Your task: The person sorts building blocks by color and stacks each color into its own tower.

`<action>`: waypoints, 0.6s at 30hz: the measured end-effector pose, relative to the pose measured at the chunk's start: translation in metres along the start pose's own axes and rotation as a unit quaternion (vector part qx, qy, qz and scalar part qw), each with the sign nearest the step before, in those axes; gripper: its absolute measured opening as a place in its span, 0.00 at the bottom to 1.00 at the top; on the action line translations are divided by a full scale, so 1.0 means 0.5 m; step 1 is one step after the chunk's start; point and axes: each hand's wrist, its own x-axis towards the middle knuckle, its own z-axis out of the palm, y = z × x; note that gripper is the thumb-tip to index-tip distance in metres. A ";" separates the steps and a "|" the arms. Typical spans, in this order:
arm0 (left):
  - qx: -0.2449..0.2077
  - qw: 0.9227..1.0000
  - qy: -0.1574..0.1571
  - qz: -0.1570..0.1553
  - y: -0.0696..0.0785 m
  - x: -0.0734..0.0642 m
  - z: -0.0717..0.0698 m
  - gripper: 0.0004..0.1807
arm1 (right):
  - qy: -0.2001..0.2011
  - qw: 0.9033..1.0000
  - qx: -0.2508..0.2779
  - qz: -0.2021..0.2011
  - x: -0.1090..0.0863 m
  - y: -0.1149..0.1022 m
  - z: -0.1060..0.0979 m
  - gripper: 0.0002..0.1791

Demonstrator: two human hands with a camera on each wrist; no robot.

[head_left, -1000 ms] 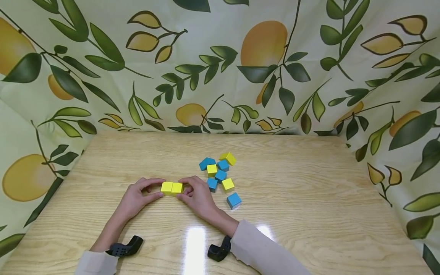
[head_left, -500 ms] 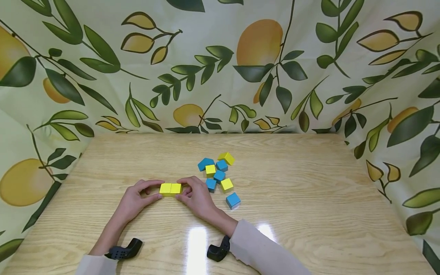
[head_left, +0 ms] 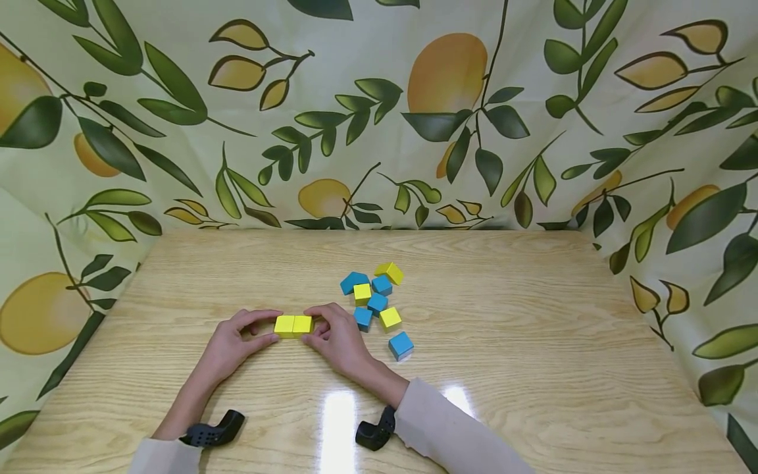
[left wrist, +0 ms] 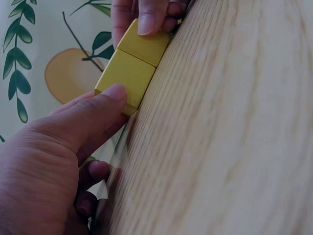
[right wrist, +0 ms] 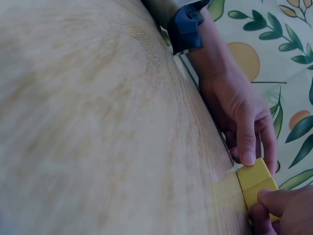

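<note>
"One leaf-patterned cloth (head_left: 355, 52) is hanging beyond the grip, and a wooden table (head_left: 521, 316) is spreading beneath it. What are the hands doing?"

"The left hand (head_left: 233, 339) and the right hand (head_left: 343, 342) are facing each other, both pinching narrowly. Just right of the grip, eight loose blocks (head_left: 378, 303) are lying in a scatter. Between the hands, the left yellow block (head_left: 284, 326) and the right yellow block (head_left: 303, 326) are sitting end to end, touching, one in each pinch."

"What could be going wrong?"

"Uneven squeezing, I'd judge: if one hand is pressing harder or twisting, the pair could be slipping askew at the seam. If the right hand is swinging outward, it could be knocking the nearest blue block (head_left: 363, 318), lying just beside it; I can't tell whether they're touching."

"And edges, room?"

"The table's far and left edges are lying well apart from the grip. Room is opening leftward and on the near side; rightward, the scatter is crowding the way."
</note>
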 end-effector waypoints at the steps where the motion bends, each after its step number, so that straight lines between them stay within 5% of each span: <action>1: 0.000 1.000 -0.001 0.000 -0.001 0.000 0.001 0.21 | 0.000 1.000 0.000 0.000 0.000 0.000 0.000 0.23; 18: -0.001 1.000 0.000 0.000 -0.001 0.001 0.001 0.21 | -0.010 1.000 -0.002 -0.007 0.002 -0.004 -0.005 0.23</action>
